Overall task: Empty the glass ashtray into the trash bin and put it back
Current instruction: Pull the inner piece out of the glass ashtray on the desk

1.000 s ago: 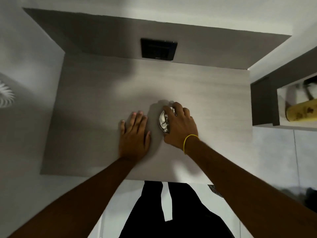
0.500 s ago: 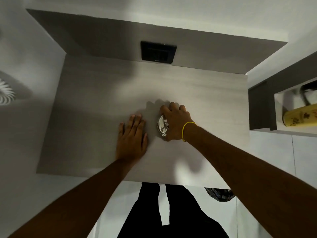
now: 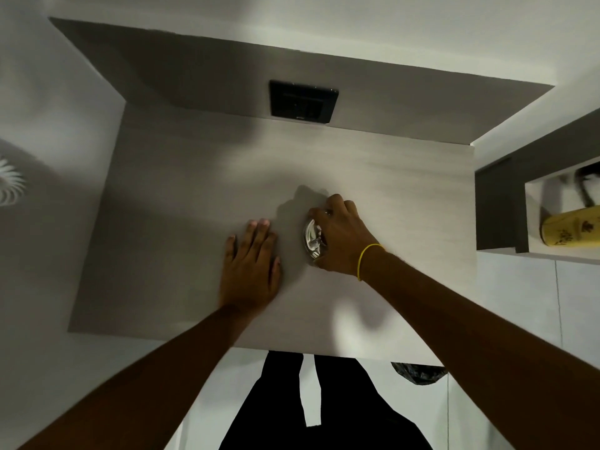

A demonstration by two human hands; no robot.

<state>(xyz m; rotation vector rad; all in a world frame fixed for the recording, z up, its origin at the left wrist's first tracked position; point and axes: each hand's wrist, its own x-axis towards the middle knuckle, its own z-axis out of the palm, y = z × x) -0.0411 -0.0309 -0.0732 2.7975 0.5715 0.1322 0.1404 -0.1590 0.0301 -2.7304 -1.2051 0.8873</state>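
Note:
The round glass ashtray [image 3: 311,239] sits on the grey tabletop [image 3: 181,222], right of centre, with something small inside it. My right hand [image 3: 341,237], with a yellow band on the wrist, covers its right side, fingers curled over the rim and gripping it. Most of the ashtray is hidden under this hand. My left hand [image 3: 250,264] lies flat on the table just left of the ashtray, fingers together, holding nothing. A dark bag-lined trash bin [image 3: 418,373] peeks out below the table's front edge, on the floor at the right.
A black switch panel [image 3: 303,101] is set in the wall panel behind the table. At the right a dark shelf unit [image 3: 496,206] holds a yellow container [image 3: 571,230]. My dark trousers [image 3: 324,407] stand at the table's front edge.
My right hand has closed further over the ashtray's rim and turned slightly. The left hand stays flat in place. The view has shifted a little, showing more of the trash bin.

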